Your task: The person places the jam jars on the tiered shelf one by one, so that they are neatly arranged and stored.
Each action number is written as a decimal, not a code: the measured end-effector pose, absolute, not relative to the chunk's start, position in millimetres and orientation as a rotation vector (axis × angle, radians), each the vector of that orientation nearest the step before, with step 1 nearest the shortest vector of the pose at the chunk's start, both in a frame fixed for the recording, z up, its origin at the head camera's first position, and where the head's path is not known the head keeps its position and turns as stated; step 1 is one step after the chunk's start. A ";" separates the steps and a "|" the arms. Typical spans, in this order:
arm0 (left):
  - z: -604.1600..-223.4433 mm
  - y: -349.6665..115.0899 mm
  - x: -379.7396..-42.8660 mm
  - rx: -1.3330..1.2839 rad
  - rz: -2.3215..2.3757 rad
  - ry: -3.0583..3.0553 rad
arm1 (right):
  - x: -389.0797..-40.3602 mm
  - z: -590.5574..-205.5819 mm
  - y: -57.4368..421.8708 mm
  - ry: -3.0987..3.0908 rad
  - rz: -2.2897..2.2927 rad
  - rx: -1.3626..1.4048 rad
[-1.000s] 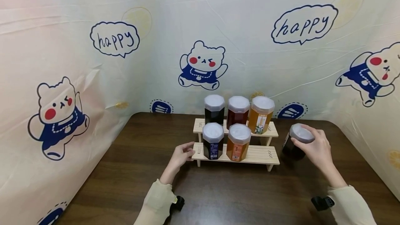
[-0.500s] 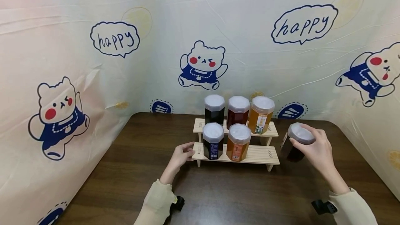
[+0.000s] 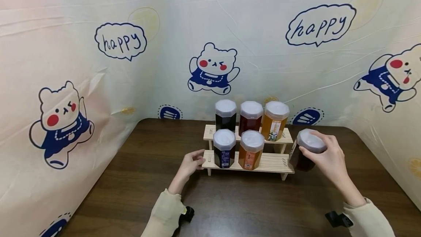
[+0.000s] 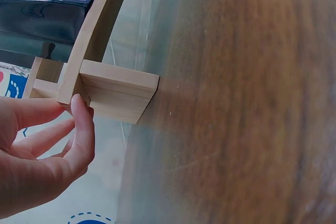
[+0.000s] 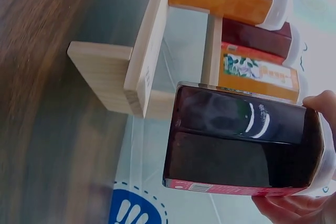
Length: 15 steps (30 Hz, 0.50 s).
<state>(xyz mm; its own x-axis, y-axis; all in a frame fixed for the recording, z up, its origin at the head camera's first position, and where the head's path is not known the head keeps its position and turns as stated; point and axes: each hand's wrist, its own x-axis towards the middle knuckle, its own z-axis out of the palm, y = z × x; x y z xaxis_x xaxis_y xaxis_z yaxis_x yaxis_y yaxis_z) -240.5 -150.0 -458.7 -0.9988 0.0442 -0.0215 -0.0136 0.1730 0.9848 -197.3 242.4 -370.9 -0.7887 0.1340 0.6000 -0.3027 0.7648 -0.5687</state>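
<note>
My right hand (image 3: pixel 330 156) grips a dark jar (image 5: pixel 236 140) by its whitish lid, thumb on one side and fingers on the other. In the head view the jar leans slightly at the right end of the lower shelf. My left hand (image 3: pixel 192 164) pinches the left end of the two-step wooden rack (image 4: pixel 97 35), thumb and finger on the board's corner. On the lower step stand a dark jar with a blue label (image 3: pixel 225 149) and an amber jar with an orange label (image 3: pixel 251 151). The upper step bears a black jar (image 3: pixel 225 118), a red jar (image 3: pixel 250 120) and a golden jar (image 3: pixel 275 121).
The rack stands on a dark brown wooden table (image 3: pixel 138 185). Behind and beside it hangs a pale cloth (image 3: pixel 164 65) printed with cartoon bears. To the right of the amber jar, bare board shows on the lower step.
My right hand has lifted the dark jar off the table and carried it left, up to the rack's right end. The left hand has stayed at the rack.
</note>
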 end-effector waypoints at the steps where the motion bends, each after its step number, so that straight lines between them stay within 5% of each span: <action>1: -458.7 -149.9 -240.6 0.030 1.992 2.371 | -197.3 -370.8 241.2 -2.319 0.892 0.135; 15: -438.6 -147.2 -230.4 0.036 2.016 2.330 | -199.7 -375.2 223.3 -2.338 0.916 0.228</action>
